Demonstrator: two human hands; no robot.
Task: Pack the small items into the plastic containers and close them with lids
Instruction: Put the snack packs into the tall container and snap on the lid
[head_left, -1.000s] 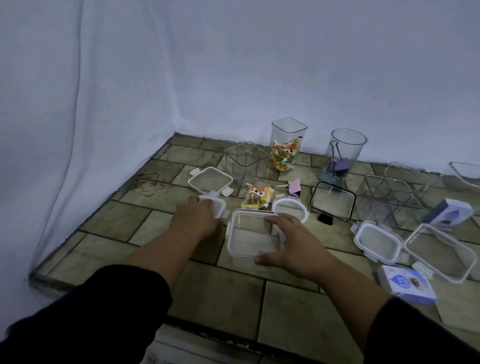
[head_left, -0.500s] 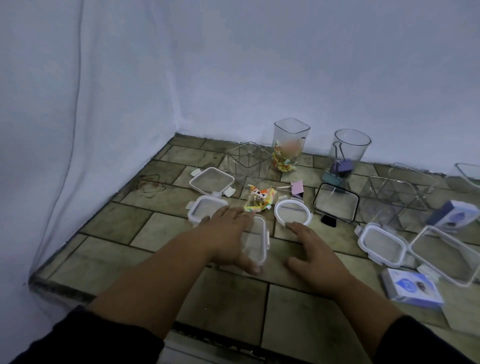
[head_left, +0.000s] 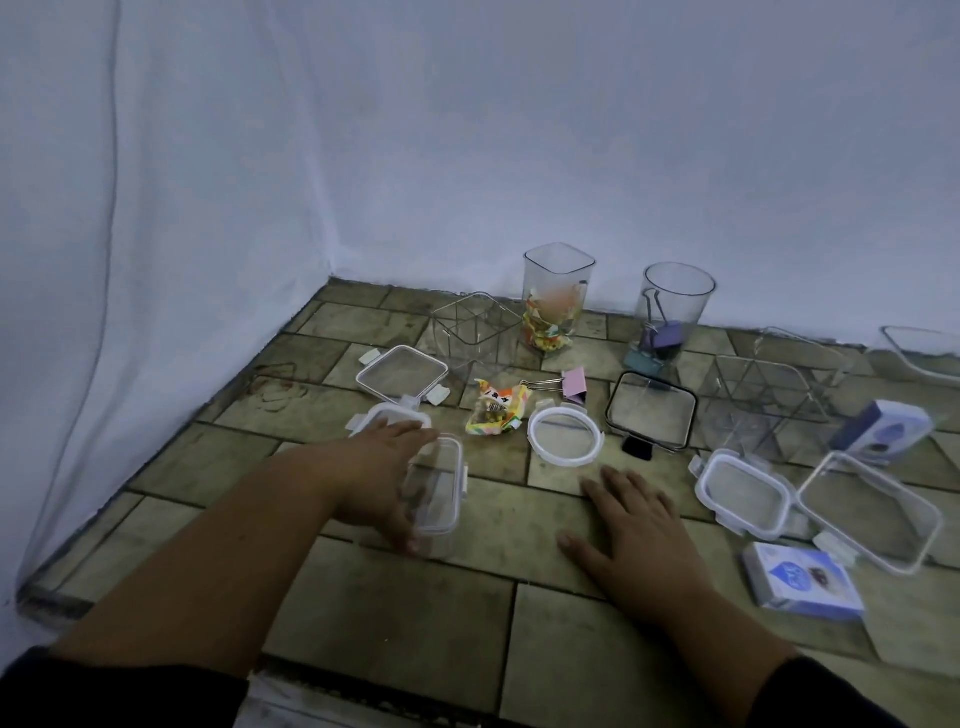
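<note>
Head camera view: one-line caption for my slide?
Left hand grips a small clear container on the tiled floor; right hand lies flat nearby, among scattered lids.

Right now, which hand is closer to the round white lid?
The right hand. It lies flat on the tiles just below the round white lid, not touching. The left hand is farther left, gripping a small clear container.

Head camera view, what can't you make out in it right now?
- Small lid: near edge hidden by left hand.
- Clear container in that hand: blurred; contents unclear.
- Far-right container: cut off by the frame edge.
- Blue box: print too small.
</note>
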